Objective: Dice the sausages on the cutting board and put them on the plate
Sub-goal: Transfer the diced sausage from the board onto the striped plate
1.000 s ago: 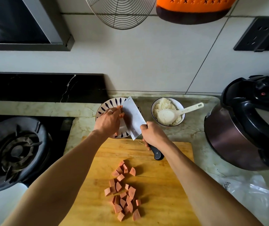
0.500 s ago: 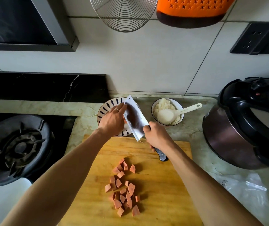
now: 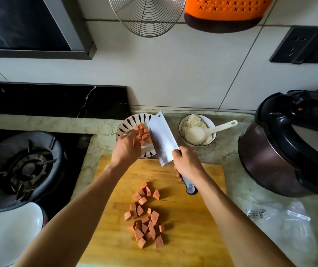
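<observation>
Several pink sausage dice (image 3: 144,218) lie in a loose heap on the wooden cutting board (image 3: 189,237). Behind the board stands a white plate with dark petal marks (image 3: 129,122), and a small pile of sausage dice (image 3: 142,132) rests on it. My right hand (image 3: 188,163) grips the black handle of a cleaver (image 3: 163,138), whose broad blade tilts over the plate's right side. My left hand (image 3: 126,148) hovers over the plate's near edge, fingers spread beside the dice, holding nothing.
A bowl of rice (image 3: 196,130) with a white spoon sits right of the plate. A dark pressure cooker (image 3: 289,151) fills the right side, a gas burner (image 3: 25,168) the left. A white bowl (image 3: 10,232) is at lower left, a plastic bag (image 3: 281,224) at lower right.
My left hand has drawn back from the cleaver blade toward me, uncovering sausage dice now lying on the plate. The blade has tilted further over the plate.
</observation>
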Demonstrator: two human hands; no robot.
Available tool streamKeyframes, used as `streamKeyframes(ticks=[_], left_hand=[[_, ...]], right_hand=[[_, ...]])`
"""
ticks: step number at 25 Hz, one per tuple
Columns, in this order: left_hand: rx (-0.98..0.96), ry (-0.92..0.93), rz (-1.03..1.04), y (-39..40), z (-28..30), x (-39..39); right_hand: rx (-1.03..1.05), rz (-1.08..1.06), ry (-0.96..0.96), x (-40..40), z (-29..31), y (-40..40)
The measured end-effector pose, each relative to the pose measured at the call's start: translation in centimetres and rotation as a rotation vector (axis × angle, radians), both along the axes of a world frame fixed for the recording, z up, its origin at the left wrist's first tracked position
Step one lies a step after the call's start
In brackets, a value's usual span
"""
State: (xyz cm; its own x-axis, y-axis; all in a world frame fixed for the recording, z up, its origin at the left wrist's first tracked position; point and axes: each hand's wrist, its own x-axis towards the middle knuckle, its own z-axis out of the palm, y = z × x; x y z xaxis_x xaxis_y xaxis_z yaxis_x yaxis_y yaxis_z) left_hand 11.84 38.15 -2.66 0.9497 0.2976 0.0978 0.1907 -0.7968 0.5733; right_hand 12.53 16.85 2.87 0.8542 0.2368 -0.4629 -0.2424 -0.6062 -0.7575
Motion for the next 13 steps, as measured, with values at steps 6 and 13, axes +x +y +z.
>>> streamKeyframes(ticks=[6,13], left_hand=[[-0.138,-0.101,0.066,-3.8,0.0,-10.2],[-0.211,-0.081,0.236,-7.1,-2.8,-17.8]], right_hand=[[0.178,-0.074,0.059,-7.3,-2.3,-5.8],[0.125,-0.078,0.068,-12.1,-5.8,-9.6]])
